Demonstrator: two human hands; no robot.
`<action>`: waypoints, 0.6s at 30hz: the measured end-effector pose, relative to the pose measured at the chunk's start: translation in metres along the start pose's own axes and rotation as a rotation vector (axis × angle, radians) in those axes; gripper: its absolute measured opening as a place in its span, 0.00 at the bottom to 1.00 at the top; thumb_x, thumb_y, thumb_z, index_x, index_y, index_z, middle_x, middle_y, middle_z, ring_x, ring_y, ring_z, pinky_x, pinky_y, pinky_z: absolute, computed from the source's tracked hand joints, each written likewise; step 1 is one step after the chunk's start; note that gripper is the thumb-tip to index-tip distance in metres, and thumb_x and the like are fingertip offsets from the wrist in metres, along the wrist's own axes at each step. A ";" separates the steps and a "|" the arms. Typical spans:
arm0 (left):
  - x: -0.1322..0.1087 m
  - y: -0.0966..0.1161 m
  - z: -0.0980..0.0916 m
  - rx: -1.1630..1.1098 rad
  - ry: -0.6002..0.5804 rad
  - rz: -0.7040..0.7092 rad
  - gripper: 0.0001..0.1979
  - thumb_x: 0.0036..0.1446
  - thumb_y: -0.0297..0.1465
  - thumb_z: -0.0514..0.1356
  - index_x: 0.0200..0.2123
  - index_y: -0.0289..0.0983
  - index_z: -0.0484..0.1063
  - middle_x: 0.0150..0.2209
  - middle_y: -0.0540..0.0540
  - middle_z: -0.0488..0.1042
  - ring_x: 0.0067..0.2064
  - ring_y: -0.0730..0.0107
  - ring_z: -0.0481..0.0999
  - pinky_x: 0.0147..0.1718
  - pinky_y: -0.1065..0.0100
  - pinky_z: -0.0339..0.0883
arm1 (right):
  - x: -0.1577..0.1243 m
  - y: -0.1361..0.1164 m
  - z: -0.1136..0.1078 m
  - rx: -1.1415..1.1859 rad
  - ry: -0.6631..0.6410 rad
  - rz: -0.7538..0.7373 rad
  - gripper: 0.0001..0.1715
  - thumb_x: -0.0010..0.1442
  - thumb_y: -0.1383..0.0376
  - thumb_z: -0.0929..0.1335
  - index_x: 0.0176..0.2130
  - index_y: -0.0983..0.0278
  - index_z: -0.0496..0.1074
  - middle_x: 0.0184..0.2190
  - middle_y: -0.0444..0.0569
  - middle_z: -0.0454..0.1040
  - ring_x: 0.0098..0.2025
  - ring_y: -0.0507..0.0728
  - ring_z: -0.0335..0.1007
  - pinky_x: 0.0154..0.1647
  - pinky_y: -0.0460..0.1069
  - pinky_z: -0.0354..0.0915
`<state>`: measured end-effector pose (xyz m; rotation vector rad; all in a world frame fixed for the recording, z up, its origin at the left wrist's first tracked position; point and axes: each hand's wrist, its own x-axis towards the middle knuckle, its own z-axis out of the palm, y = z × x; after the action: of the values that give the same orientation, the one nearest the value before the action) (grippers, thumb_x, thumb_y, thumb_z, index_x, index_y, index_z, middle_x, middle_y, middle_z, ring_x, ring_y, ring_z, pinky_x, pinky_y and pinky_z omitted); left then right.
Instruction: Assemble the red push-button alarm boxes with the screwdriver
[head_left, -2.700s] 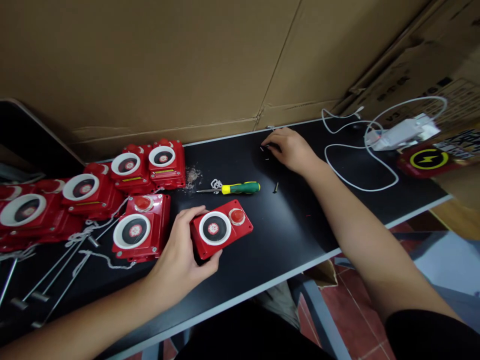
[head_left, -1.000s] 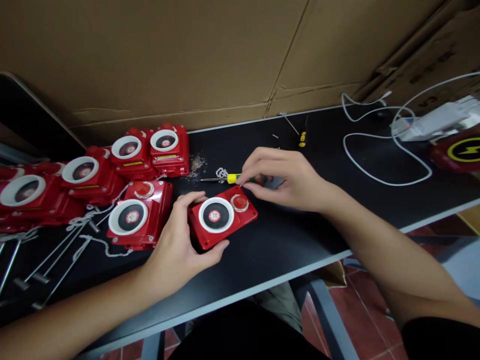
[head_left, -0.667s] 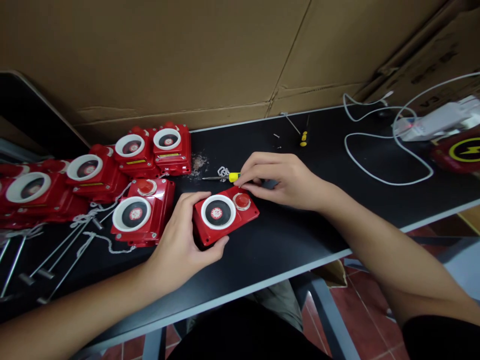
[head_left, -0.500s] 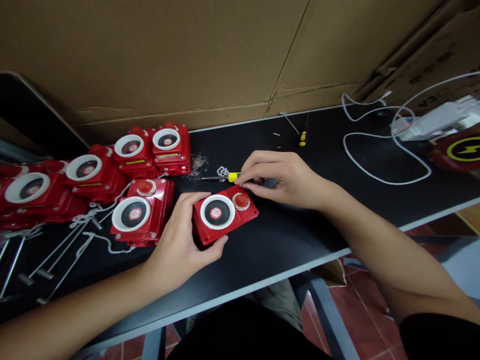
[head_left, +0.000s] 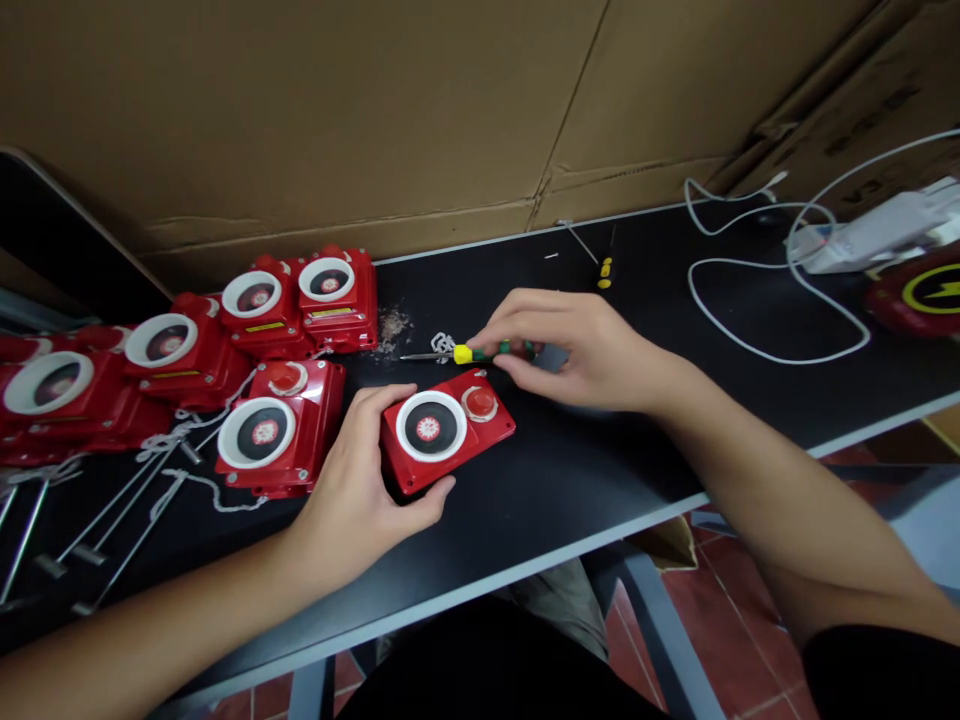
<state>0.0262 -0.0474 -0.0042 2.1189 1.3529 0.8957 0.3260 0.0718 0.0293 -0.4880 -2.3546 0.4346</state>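
Note:
My left hand (head_left: 358, 490) grips the left end of a red box (head_left: 448, 428) that has a white-ringed black disc and a red button on top. It lies flat on the black table (head_left: 570, 470). Just behind it, my right hand (head_left: 581, 347) is closed round the green and yellow handle of a screwdriver (head_left: 466, 353). The screwdriver's metal tip points left, beside a small white plastic piece (head_left: 442, 343).
Several more red boxes (head_left: 277, 430) lie at the left, with white cords and metal rods (head_left: 97, 540). A small yellow-handled screwdriver (head_left: 604, 268) and loose screws lie farther back. A white cable (head_left: 757, 350) and charger sit at the right. Cardboard (head_left: 375, 110) stands behind the table.
My right hand came back from the loose screws at the rear and closed on the screwdriver handle, which now sits slightly raised. My left hand has kept its grip on the red box.

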 end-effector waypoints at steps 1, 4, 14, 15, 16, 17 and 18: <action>0.000 0.000 0.000 0.003 0.000 -0.001 0.35 0.66 0.34 0.73 0.70 0.42 0.64 0.63 0.39 0.76 0.64 0.46 0.83 0.66 0.47 0.83 | -0.001 0.002 -0.003 -0.022 0.023 0.011 0.13 0.77 0.69 0.73 0.56 0.63 0.86 0.48 0.52 0.87 0.45 0.53 0.84 0.43 0.47 0.78; -0.001 -0.001 0.002 0.004 0.003 -0.003 0.34 0.66 0.33 0.73 0.70 0.42 0.64 0.63 0.39 0.76 0.64 0.47 0.83 0.66 0.47 0.83 | -0.003 0.008 -0.011 -0.069 0.035 0.071 0.11 0.76 0.69 0.72 0.53 0.62 0.87 0.46 0.52 0.87 0.43 0.54 0.83 0.41 0.48 0.76; -0.001 -0.001 0.003 -0.012 0.003 0.002 0.33 0.67 0.34 0.72 0.70 0.43 0.64 0.63 0.38 0.76 0.64 0.46 0.84 0.66 0.45 0.83 | -0.004 0.010 -0.015 -0.073 -0.088 0.130 0.11 0.78 0.65 0.72 0.52 0.61 0.87 0.48 0.52 0.86 0.46 0.56 0.84 0.47 0.52 0.77; -0.001 -0.001 0.003 -0.012 -0.002 -0.002 0.33 0.67 0.34 0.72 0.70 0.43 0.63 0.63 0.38 0.76 0.64 0.46 0.84 0.66 0.45 0.83 | -0.006 0.011 -0.016 -0.115 -0.096 0.149 0.11 0.77 0.63 0.73 0.54 0.61 0.87 0.50 0.54 0.86 0.48 0.58 0.84 0.49 0.54 0.77; -0.001 -0.001 0.002 -0.012 -0.005 -0.006 0.34 0.67 0.34 0.72 0.70 0.43 0.63 0.63 0.38 0.76 0.64 0.46 0.84 0.66 0.45 0.83 | -0.007 0.014 -0.016 -0.159 -0.114 0.169 0.12 0.75 0.61 0.75 0.55 0.61 0.87 0.52 0.56 0.85 0.51 0.61 0.83 0.52 0.56 0.78; -0.001 -0.001 0.002 -0.013 -0.006 -0.008 0.34 0.67 0.34 0.72 0.70 0.43 0.63 0.63 0.38 0.76 0.64 0.46 0.84 0.66 0.45 0.83 | -0.009 0.017 -0.017 -0.198 -0.147 0.189 0.16 0.73 0.58 0.77 0.56 0.61 0.87 0.54 0.58 0.85 0.53 0.64 0.81 0.56 0.59 0.78; -0.001 -0.001 0.002 -0.015 -0.003 -0.007 0.34 0.67 0.34 0.72 0.71 0.42 0.63 0.63 0.38 0.76 0.64 0.46 0.84 0.66 0.45 0.83 | -0.011 0.021 -0.017 -0.227 -0.193 0.208 0.19 0.71 0.56 0.79 0.57 0.61 0.87 0.55 0.59 0.84 0.56 0.66 0.80 0.59 0.62 0.77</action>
<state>0.0269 -0.0477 -0.0069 2.1022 1.3465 0.8965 0.3500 0.0878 0.0261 -0.8357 -2.5642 0.3213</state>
